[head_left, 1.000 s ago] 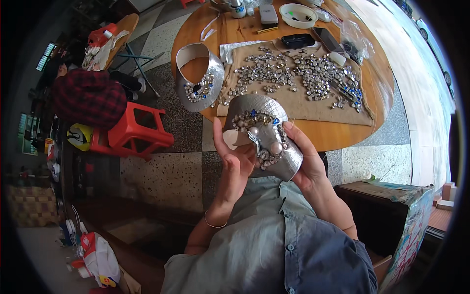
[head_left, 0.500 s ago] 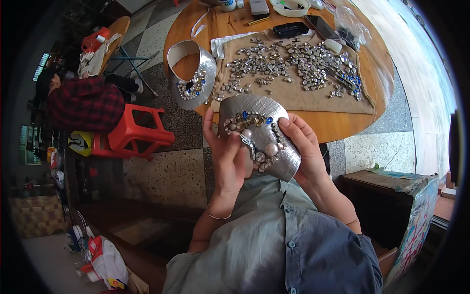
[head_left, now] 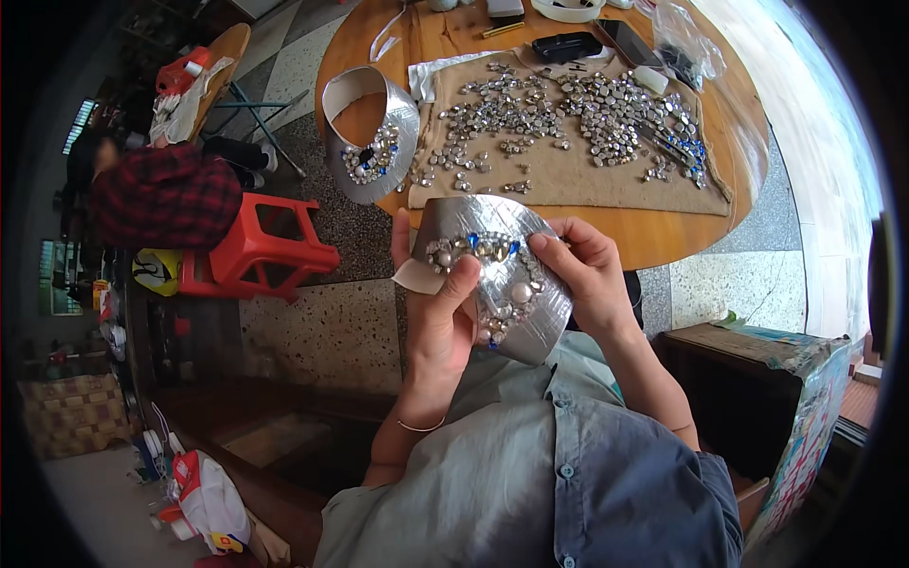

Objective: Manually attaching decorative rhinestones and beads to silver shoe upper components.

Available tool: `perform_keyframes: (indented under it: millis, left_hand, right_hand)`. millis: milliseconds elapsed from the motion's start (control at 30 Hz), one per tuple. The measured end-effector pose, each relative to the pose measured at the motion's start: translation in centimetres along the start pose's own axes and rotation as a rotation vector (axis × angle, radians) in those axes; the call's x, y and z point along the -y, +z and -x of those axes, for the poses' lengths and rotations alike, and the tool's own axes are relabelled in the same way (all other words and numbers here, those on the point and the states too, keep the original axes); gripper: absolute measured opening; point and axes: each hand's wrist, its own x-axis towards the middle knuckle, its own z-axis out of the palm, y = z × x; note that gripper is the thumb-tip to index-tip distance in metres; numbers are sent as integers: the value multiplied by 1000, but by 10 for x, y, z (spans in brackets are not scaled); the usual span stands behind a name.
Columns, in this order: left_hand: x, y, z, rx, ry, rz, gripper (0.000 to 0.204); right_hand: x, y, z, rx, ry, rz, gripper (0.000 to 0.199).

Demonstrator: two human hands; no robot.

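Note:
Between my hands is a curved silver piece (head_left: 453,216), shaped like a shoe upper, held above my lap. Clear and blue stones and pearl-like beads form a cluster (head_left: 492,248) and a band down its face. My left hand (head_left: 437,327) grips its left side, thumb pressed by the stones, with a pale flap of lining (head_left: 417,277) showing beside it. On the right edge, my right hand (head_left: 592,275) has its thumb on the silver face and its fingers bent behind. A second silver piece (head_left: 398,123), decorated alike, rests at the table's left edge.
Many loose stones (head_left: 606,118) cover a tan cloth (head_left: 559,189) on the round wooden table (head_left: 365,43). Tweezers (head_left: 666,144), a black case (head_left: 566,47) and a phone (head_left: 628,44) lie there too. At left, a red stool (head_left: 270,246) stands near a person in a checked shirt (head_left: 166,199).
The silver piece has turned and shifted slightly left and down. Its pale lining shows at the left, and the white looped bit near my left thumb is out of sight.

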Motion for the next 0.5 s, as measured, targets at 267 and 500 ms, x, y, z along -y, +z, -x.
perform_keyframes:
  millis: [267, 500]
  left_hand:
    - [-1, 2, -4, 56, 75, -269, 72]
    - [-7, 4, -5, 81, -131, -31, 67]
  right_hand:
    - [17, -5, 6, 31, -6, 173, 16]
    - [24, -3, 9, 87, 76, 81, 19]
